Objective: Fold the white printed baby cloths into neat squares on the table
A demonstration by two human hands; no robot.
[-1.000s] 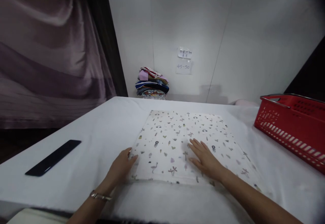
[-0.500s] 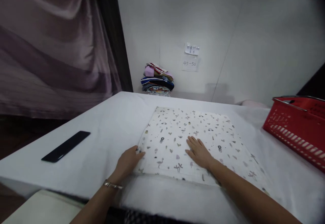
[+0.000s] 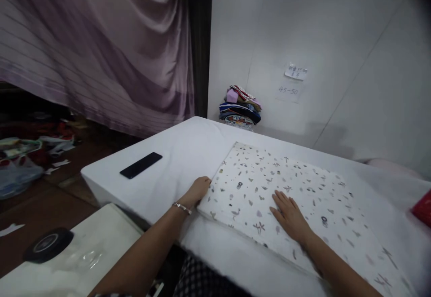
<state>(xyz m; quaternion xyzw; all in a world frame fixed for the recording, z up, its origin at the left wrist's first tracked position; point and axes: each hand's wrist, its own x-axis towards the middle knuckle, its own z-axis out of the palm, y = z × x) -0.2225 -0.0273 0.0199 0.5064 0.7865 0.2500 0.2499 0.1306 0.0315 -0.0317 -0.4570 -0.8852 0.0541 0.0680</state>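
Note:
A white cloth [image 3: 256, 189] printed with small plants, birds and rainbows lies spread and folded in layers on a white-covered table [image 3: 178, 144]. At its left edge is my left hand [image 3: 200, 189], a bracelet on the wrist. Its fingers are curled in against the cloth's edge, and the fingertips are partly hidden. My right hand [image 3: 288, 214] rests flat on top of the cloth near the middle, palm down with the fingers spread.
To the left a dark flat phone-like slab [image 3: 141, 165] lies on the table. Folded fabrics [image 3: 240, 106] are stacked at the back by the wall. A red basket [image 3: 422, 209] shows at the right edge. Lower left, a black tape roll [image 3: 49, 244] sits on a pale surface [image 3: 101, 229].
The view has turned left, so the table and cloth sit further right and the basket is mostly out of frame. My left hand's fingers are drawn in more at the cloth's edge.

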